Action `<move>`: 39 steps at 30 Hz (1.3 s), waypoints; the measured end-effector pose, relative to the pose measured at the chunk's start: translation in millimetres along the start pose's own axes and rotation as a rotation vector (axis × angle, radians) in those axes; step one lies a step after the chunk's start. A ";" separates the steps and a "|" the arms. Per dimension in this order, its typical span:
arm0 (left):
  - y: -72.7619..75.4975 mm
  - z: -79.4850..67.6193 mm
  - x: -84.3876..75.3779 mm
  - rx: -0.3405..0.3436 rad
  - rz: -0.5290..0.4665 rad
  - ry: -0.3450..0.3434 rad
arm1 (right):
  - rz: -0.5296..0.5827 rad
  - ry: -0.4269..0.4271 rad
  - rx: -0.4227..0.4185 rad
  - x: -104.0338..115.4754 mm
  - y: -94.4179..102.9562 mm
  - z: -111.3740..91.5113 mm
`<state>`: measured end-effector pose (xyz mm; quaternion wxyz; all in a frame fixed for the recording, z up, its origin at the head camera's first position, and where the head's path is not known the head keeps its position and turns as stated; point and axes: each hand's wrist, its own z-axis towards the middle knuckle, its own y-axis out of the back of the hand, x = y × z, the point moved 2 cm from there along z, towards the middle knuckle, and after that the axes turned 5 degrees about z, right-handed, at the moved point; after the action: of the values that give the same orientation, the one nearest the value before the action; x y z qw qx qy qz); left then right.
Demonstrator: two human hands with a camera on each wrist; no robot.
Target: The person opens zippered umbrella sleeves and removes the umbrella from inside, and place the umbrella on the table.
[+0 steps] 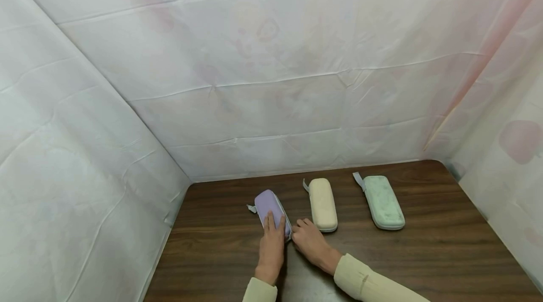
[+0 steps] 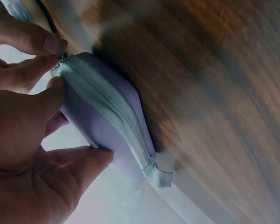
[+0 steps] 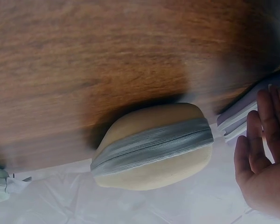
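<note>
A purple zip case [image 1: 266, 200] lies slanted on the table, a pale grey zip band along its side. My left hand [image 1: 272, 248] holds it from above, thumb and fingers on its upper shell. At the case's near end, my right hand [image 1: 311, 244] pinches the small zipper pull [image 2: 61, 55], seen in the left wrist view. The zip band [image 2: 102, 95] looks closed along the side shown there. A fabric tab [image 2: 158, 177] sticks out from the case's far end. Just right of my right hand is a cream zip case [image 1: 323, 204].
A mint green zip case [image 1: 383, 202] lies farther right, its loop tab [image 1: 358, 180] pointing back left. All three cases are on a dark wood table [image 1: 212, 245]. Pale printed sheets [image 1: 271, 104] hang behind the table and at both sides.
</note>
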<state>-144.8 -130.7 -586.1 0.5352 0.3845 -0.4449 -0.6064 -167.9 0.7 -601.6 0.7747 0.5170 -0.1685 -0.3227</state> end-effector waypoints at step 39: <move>15.2 12.3 27.9 0.122 -0.123 -0.268 | -0.048 -0.041 0.009 2.0 -1.8 -1.8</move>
<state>-155.3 -157.3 -567.6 0.4083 0.3584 -0.5240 -0.6559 -166.0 0.2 -604.1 0.7607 0.5177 -0.1736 -0.3510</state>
